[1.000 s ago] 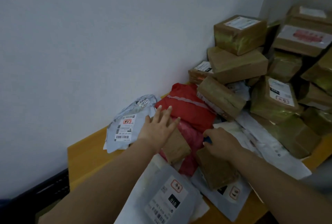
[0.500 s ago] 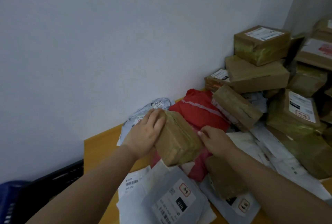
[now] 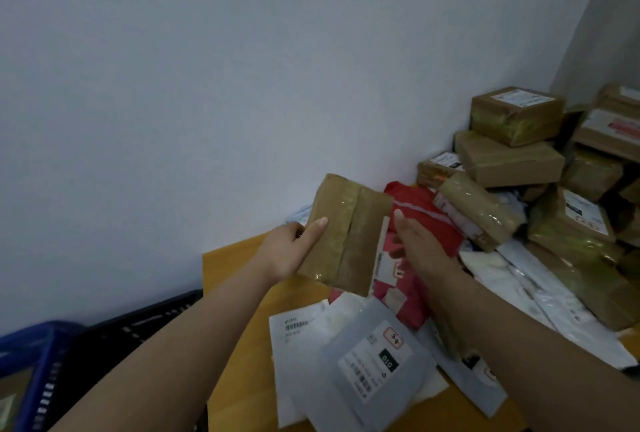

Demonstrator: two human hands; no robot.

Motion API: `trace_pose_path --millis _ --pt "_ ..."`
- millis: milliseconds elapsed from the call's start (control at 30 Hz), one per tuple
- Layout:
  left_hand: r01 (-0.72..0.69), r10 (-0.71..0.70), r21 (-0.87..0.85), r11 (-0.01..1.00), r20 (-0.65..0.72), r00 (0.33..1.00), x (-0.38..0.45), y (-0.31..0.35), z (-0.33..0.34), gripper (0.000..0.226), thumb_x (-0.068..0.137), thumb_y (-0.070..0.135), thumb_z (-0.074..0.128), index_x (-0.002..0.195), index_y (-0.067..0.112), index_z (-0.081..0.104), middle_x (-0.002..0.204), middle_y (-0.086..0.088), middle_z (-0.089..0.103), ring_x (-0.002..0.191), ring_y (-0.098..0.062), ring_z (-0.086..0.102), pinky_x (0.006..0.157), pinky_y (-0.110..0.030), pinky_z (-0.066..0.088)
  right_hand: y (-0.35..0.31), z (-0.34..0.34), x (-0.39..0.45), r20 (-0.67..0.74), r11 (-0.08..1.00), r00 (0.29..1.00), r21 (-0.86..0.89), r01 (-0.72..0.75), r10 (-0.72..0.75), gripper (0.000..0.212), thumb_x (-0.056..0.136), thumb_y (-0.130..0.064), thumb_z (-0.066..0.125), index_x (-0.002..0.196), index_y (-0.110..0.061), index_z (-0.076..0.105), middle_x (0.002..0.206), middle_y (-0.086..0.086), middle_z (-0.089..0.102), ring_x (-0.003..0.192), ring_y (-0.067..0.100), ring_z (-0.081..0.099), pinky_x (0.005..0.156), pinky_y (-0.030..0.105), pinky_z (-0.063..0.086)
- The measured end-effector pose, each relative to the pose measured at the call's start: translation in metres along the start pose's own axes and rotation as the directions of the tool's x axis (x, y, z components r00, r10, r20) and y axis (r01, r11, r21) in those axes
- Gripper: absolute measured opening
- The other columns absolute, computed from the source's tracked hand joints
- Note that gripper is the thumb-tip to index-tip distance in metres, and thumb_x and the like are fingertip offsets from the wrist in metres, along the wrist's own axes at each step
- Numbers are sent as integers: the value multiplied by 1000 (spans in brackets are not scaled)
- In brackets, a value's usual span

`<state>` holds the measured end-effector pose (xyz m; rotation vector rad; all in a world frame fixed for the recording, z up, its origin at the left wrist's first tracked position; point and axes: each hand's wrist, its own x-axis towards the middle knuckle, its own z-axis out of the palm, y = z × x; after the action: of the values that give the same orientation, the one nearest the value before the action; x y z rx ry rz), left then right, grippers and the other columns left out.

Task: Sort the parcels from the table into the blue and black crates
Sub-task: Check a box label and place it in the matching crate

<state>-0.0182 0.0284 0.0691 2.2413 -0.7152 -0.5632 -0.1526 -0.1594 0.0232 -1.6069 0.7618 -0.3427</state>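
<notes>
I hold a small brown taped box upright above the left part of the yellow table. My left hand grips its left edge, thumb across the front. My right hand lies flat against its labelled right side, fingers straight. Down at the left, below the table, stand the blue crate and the black crate. A red mailer lies behind the box. A grey mailer and a white mailer lie in front of it.
A tall pile of brown taped boxes fills the right corner against the white wall. White mailers spread under my right forearm. The table's left edge is next to the black crate.
The brown box has been lifted off the red mailer and turned upright. My right hand moved from its corner to its right side. The view has swung left, showing more of the crates.
</notes>
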Motion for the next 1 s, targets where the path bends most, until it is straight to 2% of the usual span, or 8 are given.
trace_pose_path --millis 67,267,400,500,700,767,900,1000 --pt "-14 14 -65 998 -1 1000 -11 -1 -9 74 78 80 34 94 15 66 91 -3 69 86 -20 65 82 -40 55 -9 14 -16 11 1000 1000 21 12 -12 75 74 -78 31 115 -22 59 114 9 63 97 28 63 68 33 51" --pt "-17 39 -334 942 60 997 -40 -8 -26 63 85 74 36 99 23 70 97 -1 73 83 -14 71 73 -32 58 -22 40 -58 4 983 990 122 136 -137 71 85 -70 27 119 -17 59 111 11 67 105 30 64 90 48 53" --pt "143 5 -515 845 274 962 -56 -13 -31 69 80 75 41 124 25 59 106 -3 70 78 -13 73 56 -29 57 -22 41 -76 -110 970 990 217 114 -92 51 92 -67 30 120 -30 53 113 4 64 100 23 64 79 40 54" --pt "269 -48 -554 788 380 924 -67 -15 -27 77 72 75 49 135 31 51 125 -7 63 96 -27 70 62 -38 58 -23 36 -86 -98 941 994 330 80 -50 69 79 -75 43 132 -31 52 124 2 62 112 23 61 92 47 52" --pt "-13 40 -310 951 82 996 -82 -4 -13 29 100 39 47 121 21 58 122 -9 61 106 -27 59 93 -47 52 -29 30 -93 -212 983 971 121 135 -107 47 85 -65 54 112 -27 58 106 -3 67 100 15 65 93 46 53" --pt "-51 78 -325 944 69 995 -92 3 -11 39 98 43 49 133 27 50 130 -4 56 113 -24 55 99 -43 47 -31 28 -101 -219 986 968 82 148 -127 48 78 -71 57 103 -30 57 100 -5 68 95 14 66 86 43 55" --pt "36 73 -389 921 263 962 -118 24 5 96 68 82 49 148 31 34 143 0 50 126 -24 49 106 -45 39 -27 15 -126 -215 972 950 8 233 -226 51 82 -69 55 105 -24 57 96 -3 69 91 16 68 71 34 58" --pt "35 98 -375 926 330 939 -135 37 25 92 67 81 54 145 33 39 131 2 61 120 -22 58 104 -50 42 -21 -9 -152 -222 961 936 -101 257 -274 43 96 -59 37 98 -22 60 85 -5 69 81 9 66 59 19 49"
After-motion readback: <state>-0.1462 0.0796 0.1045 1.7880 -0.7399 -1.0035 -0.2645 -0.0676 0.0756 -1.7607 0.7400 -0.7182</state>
